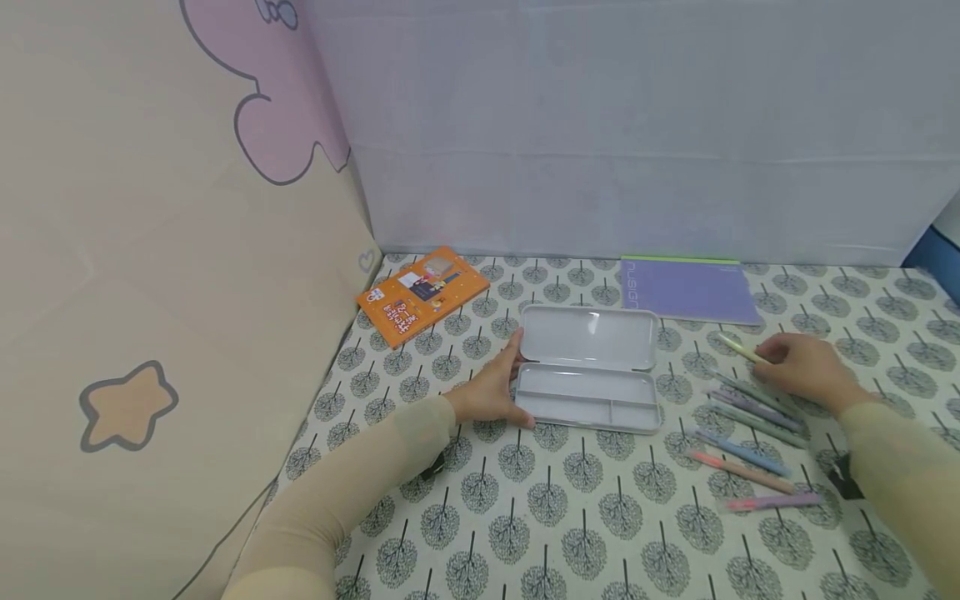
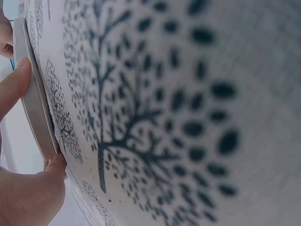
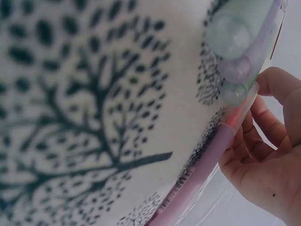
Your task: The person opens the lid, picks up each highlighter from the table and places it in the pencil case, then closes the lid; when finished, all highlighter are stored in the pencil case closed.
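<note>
An open, pale pencil case (image 1: 588, 368) lies on the patterned cloth, its lid tilted back and its lower half divided into compartments. My left hand (image 1: 491, 385) holds the case by its left end, thumb at the front corner and fingers at the back. In the left wrist view the thumb (image 2: 54, 172) touches the case's rim (image 2: 35, 103). Between its fingertips my right hand (image 1: 806, 367) pinches a pale yellow pen (image 1: 742, 348), above several loose pens. In the right wrist view, a purple pen (image 3: 202, 160) passes in front of the right hand (image 3: 263, 136).
Green and grey-purple pens (image 1: 757, 408), a blue pen (image 1: 742, 452), an orange-tipped pen (image 1: 738, 471) and a pink-tipped purple pen (image 1: 776, 502) lie right of the case. An orange book (image 1: 423, 296) and a purple notebook (image 1: 686, 290) lie along the back, before a white wall covering (image 1: 637, 125).
</note>
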